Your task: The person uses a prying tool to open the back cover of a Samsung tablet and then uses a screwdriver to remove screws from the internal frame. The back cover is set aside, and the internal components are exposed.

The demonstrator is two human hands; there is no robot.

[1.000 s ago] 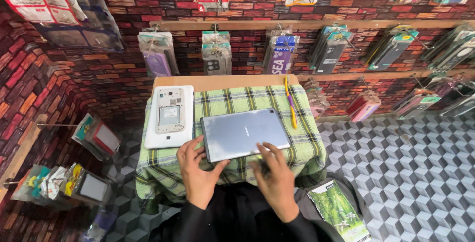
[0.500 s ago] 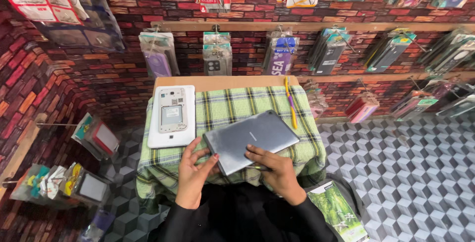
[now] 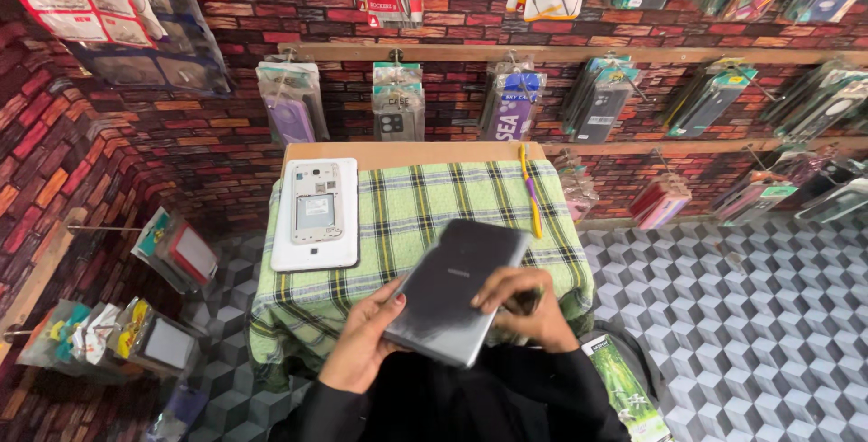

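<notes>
Low in the middle of the frame, both hands held a grey tablet [image 3: 457, 290] back side up, lifted clear of the counter [image 3: 411, 153] and tilted so one corner pointed toward the upper right. The left hand [image 3: 362, 347] gripped its lower left edge, thumb curled onto the back and the other fingers out of sight beneath. The right hand [image 3: 524, 306] lay over the lower right edge with its fingers closed on the casing; something small and dark seemed to sit under them, too blurred to name.

The green plaid cloth [image 3: 425, 216] covered most of the counter. At its left side a white tray [image 3: 315, 216] carried an opened white device [image 3: 316, 202], inner side up, well apart from the tablet. Along the cloth's right edge lay a slim yellow and purple tool [image 3: 530, 193] — untouched, near neither hand.

As a judgement, the work on the tablet looked barely started: its back appeared whole and shut, no seam was visibly lifted, and no loose parts lay on the cloth. Packaged phone cases [image 3: 398, 103] hung on the brick-patterned wall behind.
</notes>
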